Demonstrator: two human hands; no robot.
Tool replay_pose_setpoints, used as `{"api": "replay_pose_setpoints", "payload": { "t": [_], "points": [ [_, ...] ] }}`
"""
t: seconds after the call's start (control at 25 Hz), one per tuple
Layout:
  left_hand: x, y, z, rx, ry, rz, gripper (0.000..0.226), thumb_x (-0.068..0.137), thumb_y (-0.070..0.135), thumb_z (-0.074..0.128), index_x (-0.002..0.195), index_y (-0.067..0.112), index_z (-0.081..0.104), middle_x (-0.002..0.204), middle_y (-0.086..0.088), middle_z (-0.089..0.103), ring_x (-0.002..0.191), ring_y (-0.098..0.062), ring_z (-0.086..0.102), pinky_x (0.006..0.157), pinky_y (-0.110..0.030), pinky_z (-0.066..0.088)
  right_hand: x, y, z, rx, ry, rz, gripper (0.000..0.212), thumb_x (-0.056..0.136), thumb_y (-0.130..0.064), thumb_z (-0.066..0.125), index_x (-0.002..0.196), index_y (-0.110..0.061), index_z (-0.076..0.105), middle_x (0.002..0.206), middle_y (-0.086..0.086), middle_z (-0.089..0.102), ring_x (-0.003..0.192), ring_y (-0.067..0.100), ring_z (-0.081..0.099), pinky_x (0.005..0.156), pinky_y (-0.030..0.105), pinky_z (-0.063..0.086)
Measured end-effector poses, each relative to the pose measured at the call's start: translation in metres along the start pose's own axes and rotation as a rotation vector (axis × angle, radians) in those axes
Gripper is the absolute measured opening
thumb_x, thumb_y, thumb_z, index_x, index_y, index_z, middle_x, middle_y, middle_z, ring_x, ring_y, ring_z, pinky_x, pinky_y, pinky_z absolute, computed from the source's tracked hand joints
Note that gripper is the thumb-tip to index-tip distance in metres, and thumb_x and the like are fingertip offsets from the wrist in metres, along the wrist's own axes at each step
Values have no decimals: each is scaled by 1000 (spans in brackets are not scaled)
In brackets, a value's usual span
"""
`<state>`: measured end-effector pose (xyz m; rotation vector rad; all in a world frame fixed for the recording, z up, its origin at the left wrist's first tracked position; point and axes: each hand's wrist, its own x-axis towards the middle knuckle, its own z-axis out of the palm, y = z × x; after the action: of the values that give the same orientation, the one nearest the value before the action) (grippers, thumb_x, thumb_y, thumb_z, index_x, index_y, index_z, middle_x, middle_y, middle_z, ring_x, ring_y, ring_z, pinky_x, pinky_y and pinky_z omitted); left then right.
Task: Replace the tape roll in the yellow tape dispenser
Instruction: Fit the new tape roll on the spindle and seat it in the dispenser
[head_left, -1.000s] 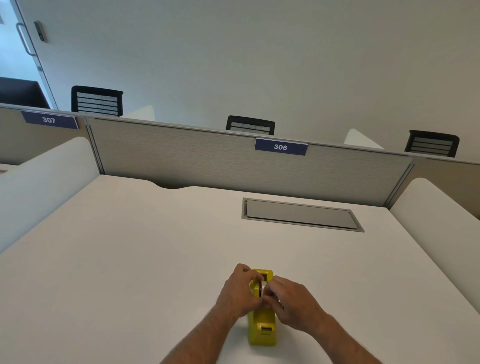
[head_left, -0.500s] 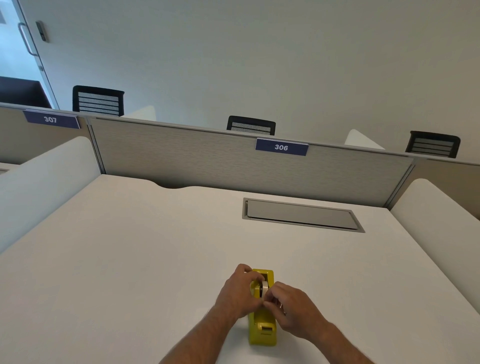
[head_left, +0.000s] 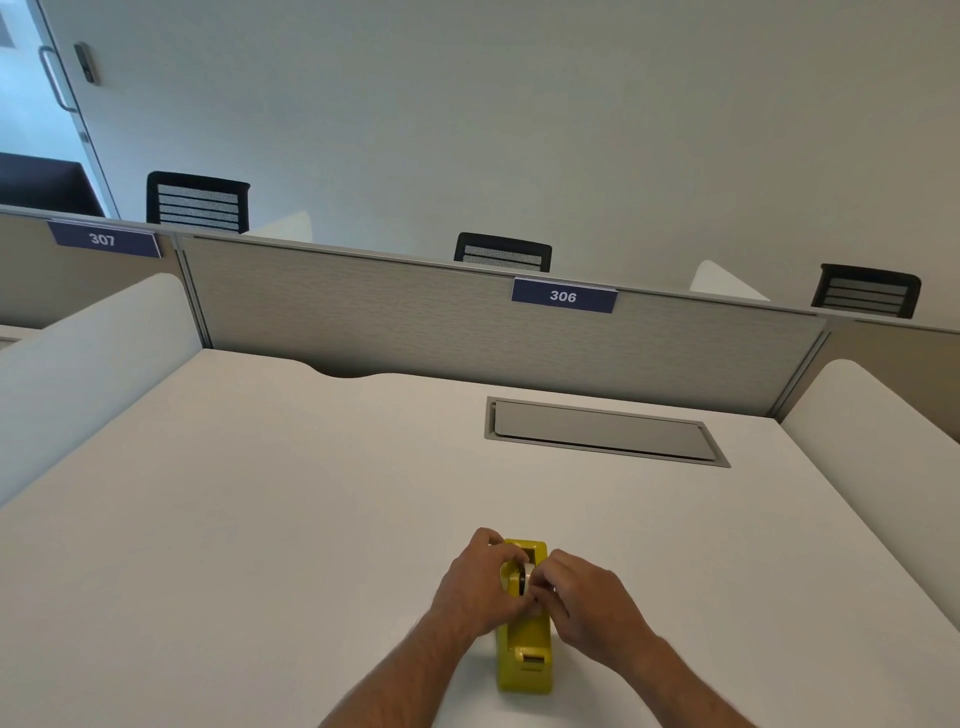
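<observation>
Standing at the near edge of a white desk (head_left: 260, 519): one yellow tape dispenser (head_left: 524, 644), long axis running away from the viewer, cutter end nearest.

Tape roll (head_left: 527, 574): pale, seated in the dispenser's cradle at its far half, partly hidden by fingers.

Left hand (head_left: 475, 587): against the dispenser's left side, fingers curled round the cradle wall, thumb lying on top by the roll.

Right hand (head_left: 592, 603): against the right side, fingertips gathered in a pinch at the roll. Whether they hold the roll itself or its loose end cannot be told. Both forearms enter from the bottom edge and meet at the dispenser.

Mid-desk, well apart from the dispenser: grey cable hatch (head_left: 602, 431), lid closed, set flush in the surface to the right.

Far edge: grey fabric partition (head_left: 363, 317) bearing a blue label "306" (head_left: 563, 296); a second label "307" (head_left: 104, 239) on the next panel to the left. White curved side screens flank the desk.

Beyond the partition: three black mesh chair backs (head_left: 197, 202) and a plain wall; glass door with handle at far left.
</observation>
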<state>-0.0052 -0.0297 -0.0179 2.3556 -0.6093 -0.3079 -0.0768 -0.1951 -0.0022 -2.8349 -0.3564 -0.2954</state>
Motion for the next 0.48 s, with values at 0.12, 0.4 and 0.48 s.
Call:
{"api": "replay_pose_setpoints", "payload": {
  "t": [0.12, 0.4, 0.48],
  "points": [
    [0, 0, 0, -4, -7, -3, 58, 64, 51, 81, 117, 35, 63, 130, 9, 45, 108, -15, 58, 94, -33, 54, 3, 2, 3, -24, 14, 23, 24, 91, -42, 37, 91, -27, 56, 88, -10, 61, 75, 12, 57, 54, 30, 50],
    [1, 0, 0, -13, -9, -19, 61, 59, 51, 85, 115, 36, 64, 127, 11, 44, 105, -15, 58, 91, -33, 55, 14, 0, -4, 177, -13, 227, 6, 81, -33, 68, 79, -28, 64, 77, -17, 59, 71, 10, 58, 62, 26, 51],
    [0, 0, 0, -15, -9, -21, 63, 58, 53, 85, 115, 36, 64, 125, 11, 44, 105, -14, 57, 89, -32, 55, 18, -1, -5, 297, -17, 340, 9, 74, -28, 75, 71, -30, 67, 74, -14, 64, 70, 9, 60, 65, 26, 53]
  ]
}}
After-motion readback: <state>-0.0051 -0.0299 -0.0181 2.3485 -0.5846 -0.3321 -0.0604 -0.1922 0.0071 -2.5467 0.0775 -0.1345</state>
